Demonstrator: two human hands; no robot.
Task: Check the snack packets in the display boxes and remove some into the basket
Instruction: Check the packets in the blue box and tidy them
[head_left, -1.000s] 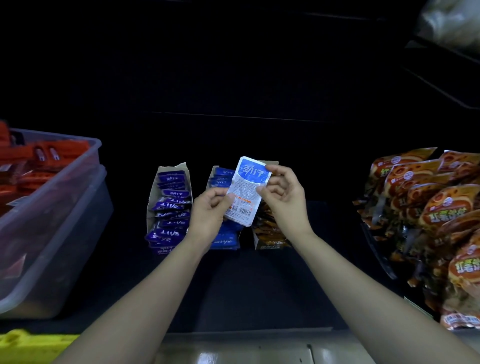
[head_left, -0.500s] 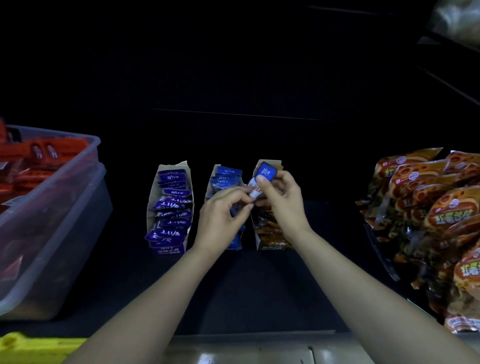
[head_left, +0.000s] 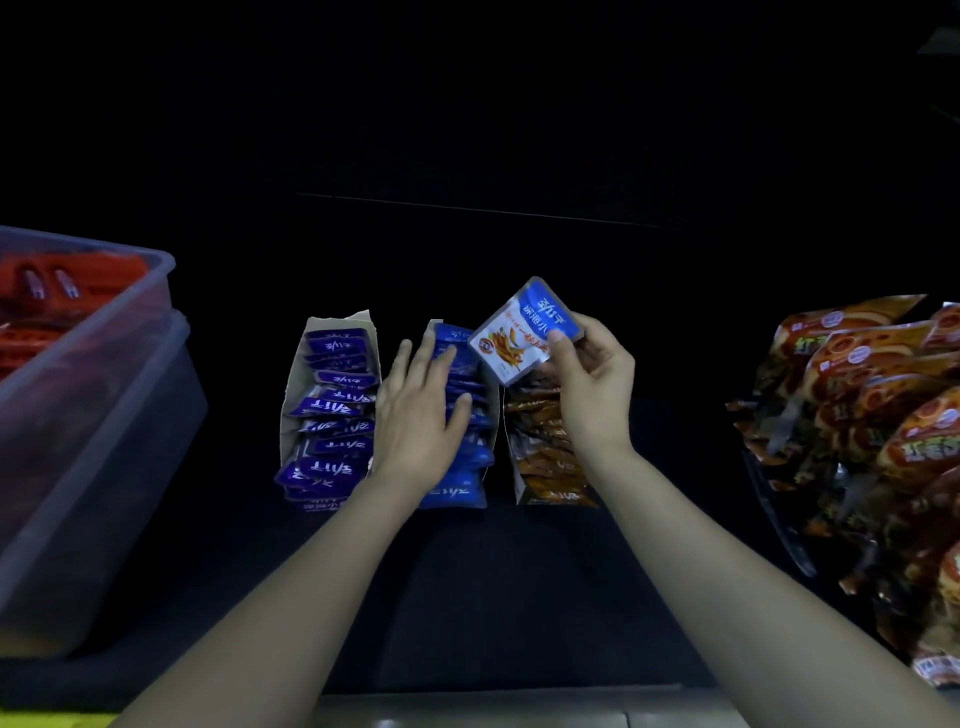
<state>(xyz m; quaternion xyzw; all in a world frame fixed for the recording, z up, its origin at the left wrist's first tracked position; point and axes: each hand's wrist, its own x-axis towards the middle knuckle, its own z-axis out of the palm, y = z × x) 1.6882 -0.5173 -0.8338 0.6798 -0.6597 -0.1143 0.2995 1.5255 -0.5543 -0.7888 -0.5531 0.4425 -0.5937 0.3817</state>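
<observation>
Left grip (head_left: 418, 415) released, now flat over middle box (head_left: 454, 493) | right grip (head_left: 592, 379) pinches blue packet (head_left: 522, 332) | shelf (head_left: 493, 571) dark, room unlit

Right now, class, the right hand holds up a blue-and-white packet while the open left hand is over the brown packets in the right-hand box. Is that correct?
Not quite. The head view shows the open left hand over the middle box's blue packets; the right hand does hold up the blue-and-white packet.
</observation>
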